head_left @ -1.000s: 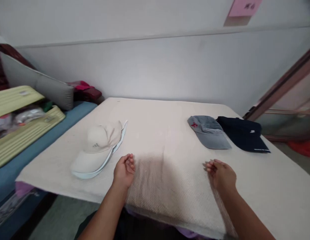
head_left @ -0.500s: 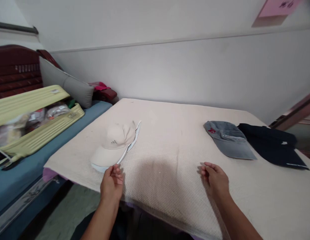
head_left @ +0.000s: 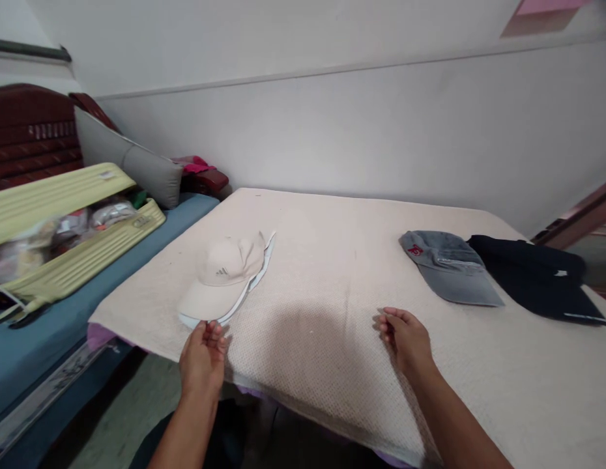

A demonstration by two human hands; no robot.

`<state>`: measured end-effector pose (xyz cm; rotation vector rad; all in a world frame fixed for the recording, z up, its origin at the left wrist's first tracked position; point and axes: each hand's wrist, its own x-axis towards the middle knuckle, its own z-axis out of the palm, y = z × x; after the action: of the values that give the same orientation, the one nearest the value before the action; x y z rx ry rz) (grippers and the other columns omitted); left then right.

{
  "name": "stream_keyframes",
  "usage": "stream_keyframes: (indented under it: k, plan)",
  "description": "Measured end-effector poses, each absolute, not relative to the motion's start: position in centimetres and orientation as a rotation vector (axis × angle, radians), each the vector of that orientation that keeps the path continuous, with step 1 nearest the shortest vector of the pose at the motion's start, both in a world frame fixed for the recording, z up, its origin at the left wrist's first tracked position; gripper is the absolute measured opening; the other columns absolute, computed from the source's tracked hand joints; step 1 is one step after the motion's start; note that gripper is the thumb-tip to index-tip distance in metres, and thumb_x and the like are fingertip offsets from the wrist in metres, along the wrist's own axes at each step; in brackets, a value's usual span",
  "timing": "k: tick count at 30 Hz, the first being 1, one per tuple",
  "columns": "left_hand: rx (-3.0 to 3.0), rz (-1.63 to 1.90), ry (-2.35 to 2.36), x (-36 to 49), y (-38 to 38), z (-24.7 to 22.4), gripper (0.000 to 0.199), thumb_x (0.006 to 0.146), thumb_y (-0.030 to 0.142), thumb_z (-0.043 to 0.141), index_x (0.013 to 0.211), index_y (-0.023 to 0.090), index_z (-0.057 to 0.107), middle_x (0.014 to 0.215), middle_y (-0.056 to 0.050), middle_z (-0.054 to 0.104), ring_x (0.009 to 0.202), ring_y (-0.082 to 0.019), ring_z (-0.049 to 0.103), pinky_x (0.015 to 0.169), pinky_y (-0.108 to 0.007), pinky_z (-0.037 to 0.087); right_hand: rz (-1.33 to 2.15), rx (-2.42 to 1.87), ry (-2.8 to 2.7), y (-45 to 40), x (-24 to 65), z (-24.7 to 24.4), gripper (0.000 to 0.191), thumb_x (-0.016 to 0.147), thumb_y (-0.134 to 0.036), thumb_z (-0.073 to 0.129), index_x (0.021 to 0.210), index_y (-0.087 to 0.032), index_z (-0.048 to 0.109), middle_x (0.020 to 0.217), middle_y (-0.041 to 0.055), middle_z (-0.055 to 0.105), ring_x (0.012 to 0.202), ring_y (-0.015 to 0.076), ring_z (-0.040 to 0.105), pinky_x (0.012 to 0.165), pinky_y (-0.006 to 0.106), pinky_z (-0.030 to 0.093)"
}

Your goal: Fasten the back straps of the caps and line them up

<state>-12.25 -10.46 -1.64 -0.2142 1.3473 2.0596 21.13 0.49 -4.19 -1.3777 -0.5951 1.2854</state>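
A cream baseball cap with a small dark three-stripe logo lies on the left of the cloth-covered table, brim pointing towards me. A whitish-blue layer shows under its brim and along its right side; whether that is a second cap, I cannot tell. My left hand is at the front of the brim, fingers loosely curled and apart, gripping nothing that I can see. Over the middle right, my right hand is empty with half-bent, loose fingers. Beyond it rests a grey cap with a red emblem, beside a navy cap.
The pale textured cloth covers the table up to the white wall. Left of it stands a blue-covered bed with a grey cushion and an open yellow case of bagged items. A pink note hangs top right.
My left hand has shifted left along the cream cap's brim. My right hand has moved slightly left and away from me. The caps stay where they lie; the view has tilted a little.
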Motion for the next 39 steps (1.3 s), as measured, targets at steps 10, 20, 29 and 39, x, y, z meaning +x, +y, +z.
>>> stream_keyframes:
  k: [10, 20, 29, 39]
  plan:
    - [0.106, 1.983, 1.443, -12.9, -8.1, -0.2, 0.019, 0.069, 0.020, 0.070, 0.066, 0.016, 0.051, 0.051, 0.007, 0.050, 0.035, -0.005, 0.039, 0.030, -0.015, 0.030, 1.331, -1.381, -0.598, 0.9, 20.5, -3.8, 0.020, 0.061, -0.013, 0.061, 0.080, -0.015, 0.055, 0.056, -0.0005, 0.059, 0.043, 0.0069, 0.049, 0.034, 0.014, 0.033]
    - [0.262, 2.104, 1.353, -13.4, -5.7, 1.0, 0.008, 0.069, 0.011, 0.064, 0.070, 0.015, 0.056, 0.058, 0.002, 0.062, 0.055, -0.013, 0.064, 0.047, -0.018, 0.050, 1.391, -1.326, -0.653, 1.4, 20.4, -4.4, 0.021, 0.060, -0.017, 0.066, 0.079, -0.016, 0.056, 0.057, -0.0007, 0.059, 0.043, 0.0076, 0.048, 0.034, 0.016, 0.030]
    - [0.557, 2.013, 1.045, -5.6, -5.5, 2.1, 0.014, 0.068, 0.019, 0.073, 0.079, 0.016, 0.065, 0.077, 0.001, 0.068, 0.070, -0.017, 0.068, 0.058, -0.023, 0.053, 1.583, -1.199, -0.765, 0.3, 17.0, -3.7, 0.021, 0.067, -0.027, 0.069, 0.081, -0.014, 0.060, 0.062, 0.0016, 0.062, 0.049, 0.0100, 0.054, 0.045, 0.020, 0.036]
    - [0.588, 1.494, 1.017, 3.5, -8.7, -0.9, 0.019, 0.070, 0.023, 0.073, 0.085, 0.013, 0.071, 0.081, -0.011, 0.072, 0.069, -0.021, 0.067, 0.065, -0.032, 0.054, 1.828, -0.551, -0.696, -0.6, 19.0, 1.0, 0.048, 0.086, -0.061, 0.041, 0.099, -0.021, 0.064, 0.100, 0.0069, 0.070, 0.091, 0.0198, 0.063, 0.082, 0.033, 0.045]
